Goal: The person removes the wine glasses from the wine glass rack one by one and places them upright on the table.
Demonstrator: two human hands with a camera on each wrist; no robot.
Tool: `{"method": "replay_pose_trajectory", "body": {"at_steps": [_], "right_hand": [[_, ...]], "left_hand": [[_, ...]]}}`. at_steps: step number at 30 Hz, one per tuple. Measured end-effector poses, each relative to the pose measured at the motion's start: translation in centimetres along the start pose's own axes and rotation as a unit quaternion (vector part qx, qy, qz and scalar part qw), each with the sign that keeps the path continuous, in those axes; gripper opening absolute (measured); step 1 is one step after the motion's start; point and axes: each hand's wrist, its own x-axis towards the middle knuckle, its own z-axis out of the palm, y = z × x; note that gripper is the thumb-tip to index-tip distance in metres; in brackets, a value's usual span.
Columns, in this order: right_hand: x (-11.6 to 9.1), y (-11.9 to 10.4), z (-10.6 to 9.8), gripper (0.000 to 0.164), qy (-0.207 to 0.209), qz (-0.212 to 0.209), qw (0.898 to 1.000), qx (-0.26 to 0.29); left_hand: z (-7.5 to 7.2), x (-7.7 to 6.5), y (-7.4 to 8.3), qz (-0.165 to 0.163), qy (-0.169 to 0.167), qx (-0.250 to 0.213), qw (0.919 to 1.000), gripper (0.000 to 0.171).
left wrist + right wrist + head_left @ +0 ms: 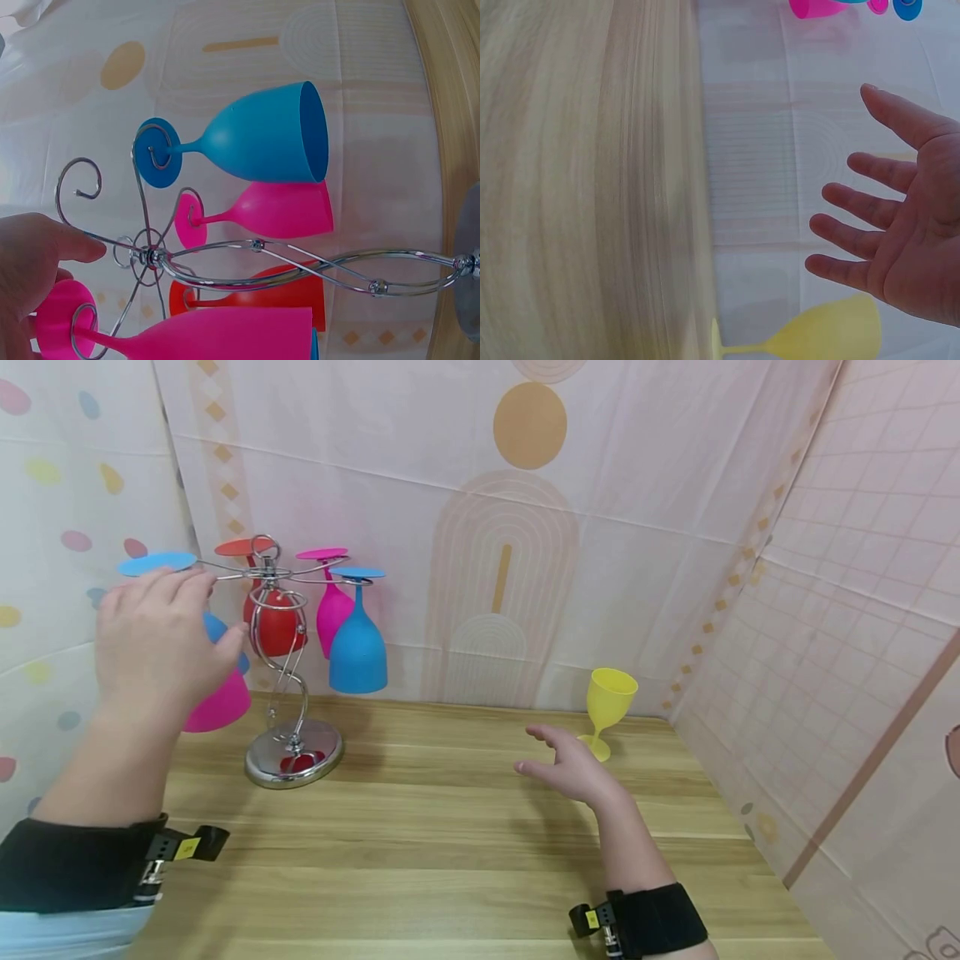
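Note:
My left hand (153, 639) is at the left side of a chrome wire rack (300, 689). Its fingers lie by the base of a pink goblet (225, 334) hanging upside down in a wire hook; the thumb stretches apart from that base. In the head view the hand covers most of this goblet, leaving its pink bowl visible. My right hand (573, 768), palm and spread fingers visible in the right wrist view, hovers just left of a yellow goblet (611, 697) standing upright on the table. Nothing is in the right hand.
Also hanging upside down are a blue goblet (358, 652), another pink goblet (333, 618), a red goblet (281, 622) and, at far left, a goblet with a blue base (157, 564). The wooden table (420, 827) meets patterned cloth walls (637, 552) at the back and right.

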Motion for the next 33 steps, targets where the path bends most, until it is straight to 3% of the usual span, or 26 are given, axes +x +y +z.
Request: {"method": "replay_pose_trajectory", "body": {"at_steps": [16,33], "right_hand": [[0.08,-0.22,0.21,0.068,-0.005,-0.004,1.0,0.015],[0.14,0.08,0.27,0.068,-0.001,-0.008,1.0,0.016]], "left_hand": [[-0.13,0.01,-1.07,-0.04,0.0,0.005,0.9992,0.06],[-0.33,0.4,-0.84,-0.05,0.009,-0.012,0.9986,0.055]]}}
